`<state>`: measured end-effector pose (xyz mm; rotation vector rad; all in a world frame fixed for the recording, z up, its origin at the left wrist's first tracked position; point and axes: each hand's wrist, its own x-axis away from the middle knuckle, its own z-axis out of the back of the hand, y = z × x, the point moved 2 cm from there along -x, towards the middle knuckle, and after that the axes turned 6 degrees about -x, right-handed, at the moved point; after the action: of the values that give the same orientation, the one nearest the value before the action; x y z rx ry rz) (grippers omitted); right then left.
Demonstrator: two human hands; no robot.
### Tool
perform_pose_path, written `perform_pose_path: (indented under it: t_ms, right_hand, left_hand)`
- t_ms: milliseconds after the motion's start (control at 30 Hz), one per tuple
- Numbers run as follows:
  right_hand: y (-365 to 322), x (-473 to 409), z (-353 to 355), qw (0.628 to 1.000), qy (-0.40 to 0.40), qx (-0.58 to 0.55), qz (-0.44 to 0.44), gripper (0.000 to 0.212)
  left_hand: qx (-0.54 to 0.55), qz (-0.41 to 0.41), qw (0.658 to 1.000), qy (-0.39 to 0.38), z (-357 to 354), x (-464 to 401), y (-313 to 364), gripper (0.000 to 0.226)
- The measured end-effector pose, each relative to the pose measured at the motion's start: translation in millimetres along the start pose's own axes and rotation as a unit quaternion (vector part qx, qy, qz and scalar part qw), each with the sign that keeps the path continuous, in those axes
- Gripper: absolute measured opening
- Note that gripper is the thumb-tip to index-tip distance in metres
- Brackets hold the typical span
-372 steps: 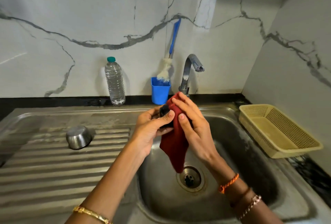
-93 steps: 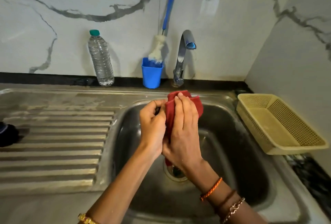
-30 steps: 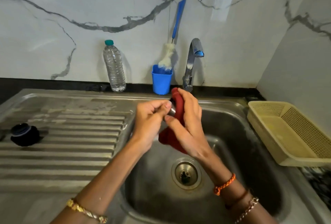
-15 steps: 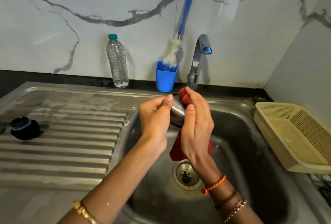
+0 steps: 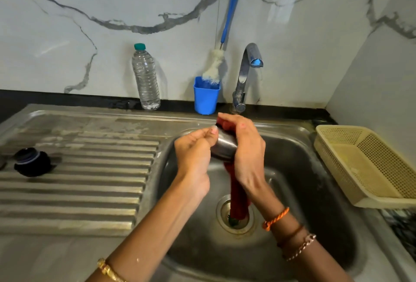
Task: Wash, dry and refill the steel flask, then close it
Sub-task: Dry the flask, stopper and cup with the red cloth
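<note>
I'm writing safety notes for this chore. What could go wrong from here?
1. The left hand and right hand hold the flask above the sink; a slip could drop and dent it.
2. The red cloth hangs down to the drain and may pick up dirty water.

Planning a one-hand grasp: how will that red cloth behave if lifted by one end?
Probably floppy: the red cloth hangs limp from the right hand, reaching toward the drain. Likely light, since it drapes without stretching. It may be damp from wiping the steel flask, so it could cling.
</note>
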<state>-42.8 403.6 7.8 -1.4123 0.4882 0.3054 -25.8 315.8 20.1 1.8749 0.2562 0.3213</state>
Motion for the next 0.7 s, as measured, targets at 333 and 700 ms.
perform_pose_path:
  t_ms: [333, 700]
  right_hand:
    - [-10, -21, 3, 0.911, -0.007, -0.320, -0.260, 0.022]
    - [-5, -12, 14, 0.901, -0.003, -0.324, -0.289, 0.026]
  left_hand:
    - [-0.107, -0.248, 0.961, -0.066, 19, -8, -8, 0.025]
    - [-0.051, -0.183, 0.971, -0.148, 16, -6, -20, 0.040]
